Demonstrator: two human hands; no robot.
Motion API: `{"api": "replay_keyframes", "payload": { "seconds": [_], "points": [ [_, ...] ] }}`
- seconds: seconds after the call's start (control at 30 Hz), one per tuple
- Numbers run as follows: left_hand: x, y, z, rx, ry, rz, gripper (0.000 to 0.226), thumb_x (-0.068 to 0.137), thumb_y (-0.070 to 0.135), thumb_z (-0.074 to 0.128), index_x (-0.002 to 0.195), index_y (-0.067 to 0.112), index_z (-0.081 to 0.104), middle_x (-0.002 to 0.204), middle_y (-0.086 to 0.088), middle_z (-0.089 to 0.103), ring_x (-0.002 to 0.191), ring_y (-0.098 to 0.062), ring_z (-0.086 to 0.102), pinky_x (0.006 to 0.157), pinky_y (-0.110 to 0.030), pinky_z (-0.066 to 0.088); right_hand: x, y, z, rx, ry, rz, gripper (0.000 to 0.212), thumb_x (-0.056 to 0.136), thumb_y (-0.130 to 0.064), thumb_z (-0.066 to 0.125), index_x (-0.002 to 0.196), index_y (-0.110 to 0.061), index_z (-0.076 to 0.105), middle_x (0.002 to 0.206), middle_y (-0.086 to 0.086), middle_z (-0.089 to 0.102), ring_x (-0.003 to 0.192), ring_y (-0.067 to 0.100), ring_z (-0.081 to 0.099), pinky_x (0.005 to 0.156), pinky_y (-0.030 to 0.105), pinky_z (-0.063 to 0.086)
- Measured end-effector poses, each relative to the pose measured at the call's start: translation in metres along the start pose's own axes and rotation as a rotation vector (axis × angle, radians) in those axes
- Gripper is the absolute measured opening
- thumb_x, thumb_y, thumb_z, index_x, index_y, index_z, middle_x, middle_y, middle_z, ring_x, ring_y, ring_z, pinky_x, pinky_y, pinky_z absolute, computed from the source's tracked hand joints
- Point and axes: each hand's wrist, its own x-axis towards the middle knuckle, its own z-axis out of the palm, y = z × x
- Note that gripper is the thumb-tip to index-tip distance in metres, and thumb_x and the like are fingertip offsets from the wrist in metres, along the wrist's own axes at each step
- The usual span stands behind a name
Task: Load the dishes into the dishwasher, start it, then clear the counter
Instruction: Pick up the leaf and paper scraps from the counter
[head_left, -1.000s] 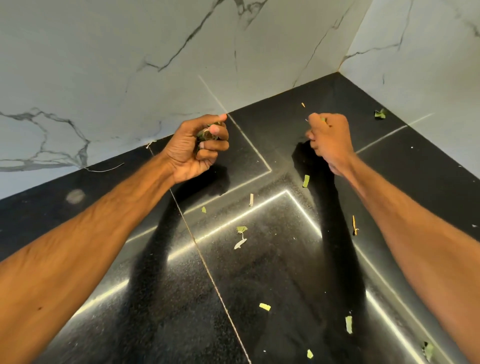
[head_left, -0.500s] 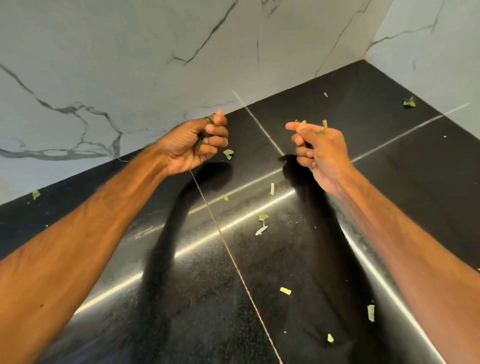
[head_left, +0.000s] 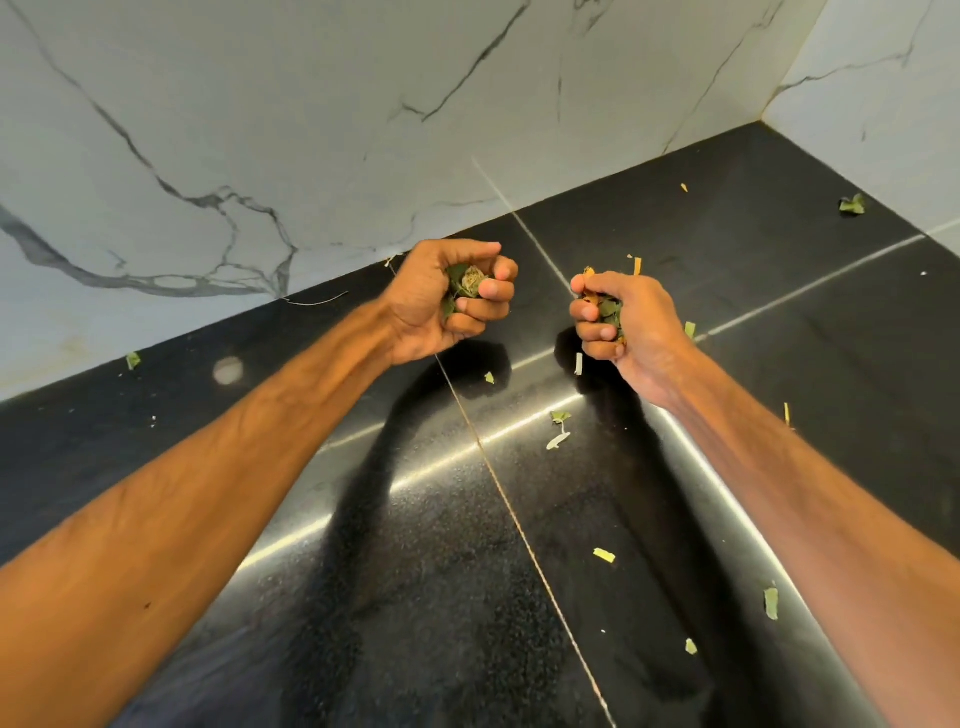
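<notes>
Both hands hover over a glossy black counter (head_left: 727, 249). My left hand (head_left: 447, 301) grips a wad of green leaf scraps (head_left: 465, 283) in its curled fingers. My right hand (head_left: 623, 322) holds a second bunch of green and orange scraps (head_left: 608, 309), with a few orange bits sticking up above the fingers. Several small leaf scraps lie loose on the counter, among them a pale pair (head_left: 558, 431) below the hands and one piece (head_left: 604, 555) nearer to me.
White marble walls (head_left: 311, 130) close the counter at the back and right, meeting in a corner at the upper right. More scraps lie at the far right (head_left: 852, 203), by the left wall (head_left: 133, 359) and near the front right (head_left: 771, 603).
The two hands have drawn closer together over the counter. My right hand's fingers, which pointed out half a second ago, have curled round its scraps. The view has shifted left.
</notes>
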Motion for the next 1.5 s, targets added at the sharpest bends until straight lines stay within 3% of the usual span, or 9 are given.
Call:
{"api": "replay_keyframes", "payload": {
  "seconds": [0.23,0.4,0.53,0.63,0.83,1.0,1.13,1.37,1.5],
  "points": [
    [0.006,-0.008,0.000,-0.184,0.140,-0.036,0.041,0.099,0.036,0.050,0.065,0.028,0.030,0.051,0.012,0.025,0.045,-0.004,0.018,0.035,-0.017,0.012,-0.015,-0.002,0.001,-0.014,0.001,0.003,0.013,0.097,-0.014,0.048,0.089,-0.012,0.058,0.064,-0.002,0.044,0.049,0.008,0.026,0.037,0.018,0.017],
    [0.008,-0.009,-0.007,0.811,0.675,0.310,0.055,0.092,0.046,0.067,0.058,0.006,0.051,0.052,0.002,0.043,0.044,-0.013,0.034,0.042,-0.019,0.033,-0.023,-0.005,-0.004,-0.015,0.043,-0.001,0.014,0.096,-0.012,0.047,0.087,-0.012,0.058,0.063,-0.002,0.043,0.049,0.008,0.025,0.036,0.019,0.017],
    [0.008,-0.007,-0.012,1.360,0.611,0.438,0.033,0.079,0.046,0.079,0.089,0.016,0.074,0.059,0.009,0.059,0.052,0.000,0.049,0.061,-0.023,0.045,-0.030,-0.007,-0.009,-0.012,0.067,-0.007,0.014,0.095,-0.011,0.046,0.086,-0.012,0.057,0.062,-0.002,0.043,0.049,0.009,0.024,0.038,0.019,0.016],
    [0.012,-0.010,-0.010,1.501,0.563,0.342,0.047,0.081,0.042,0.080,0.118,0.014,0.072,0.067,0.012,0.057,0.063,0.000,0.051,0.077,-0.031,0.050,-0.033,-0.010,-0.016,0.017,0.088,-0.009,0.016,0.094,-0.012,0.045,0.082,-0.013,0.056,0.062,-0.002,0.043,0.049,0.009,0.024,0.037,0.019,0.017],
    [0.021,-0.015,-0.007,1.489,0.609,0.374,0.032,0.084,0.037,0.079,0.107,0.016,0.078,0.094,-0.004,0.076,0.072,-0.010,0.060,0.088,-0.044,0.057,-0.038,-0.020,-0.039,0.084,0.153,-0.003,0.029,0.099,-0.021,0.044,0.071,-0.019,0.049,0.061,-0.002,0.042,0.049,0.008,0.024,0.036,0.019,0.017],
    [0.018,-0.026,-0.008,1.426,0.645,0.471,0.017,0.087,0.031,0.077,0.093,0.015,0.080,0.055,0.019,0.053,0.051,0.001,0.046,0.080,-0.044,0.059,-0.042,-0.024,-0.062,0.126,0.171,-0.007,0.035,0.101,-0.029,0.049,0.066,-0.022,0.046,0.060,-0.005,0.040,0.048,0.008,0.024,0.038,0.019,0.017],
    [0.024,-0.032,-0.004,1.324,0.675,0.476,0.023,0.092,0.038,0.070,0.087,0.016,0.076,0.055,0.008,0.059,0.050,-0.005,0.054,0.075,-0.036,0.058,-0.045,-0.029,-0.085,0.161,0.178,0.000,0.028,0.101,-0.023,0.051,0.073,-0.018,0.050,0.064,-0.003,0.043,0.049,0.007,0.025,0.038,0.018,0.018],
    [0.052,-0.034,0.063,0.593,0.542,0.252,0.038,0.101,0.025,0.043,0.063,0.021,0.045,0.055,0.005,0.036,0.046,-0.008,0.029,0.042,-0.020,0.024,-0.046,-0.042,-0.133,0.201,0.264,-0.121,0.023,0.097,-0.004,0.054,0.113,0.006,0.067,0.079,0.002,0.063,0.055,0.005,0.037,0.044,0.019,0.026],
    [0.073,-0.036,0.095,0.492,0.365,0.099,0.031,0.102,0.025,0.044,0.072,0.023,0.047,0.057,0.008,0.037,0.047,-0.008,0.024,0.043,-0.020,0.016,-0.034,-0.054,-0.164,0.201,0.361,-0.163,0.032,0.094,0.005,0.045,0.120,0.003,0.064,0.073,-0.002,0.051,0.053,0.005,0.033,0.044,0.019,0.023]
  ]
}}
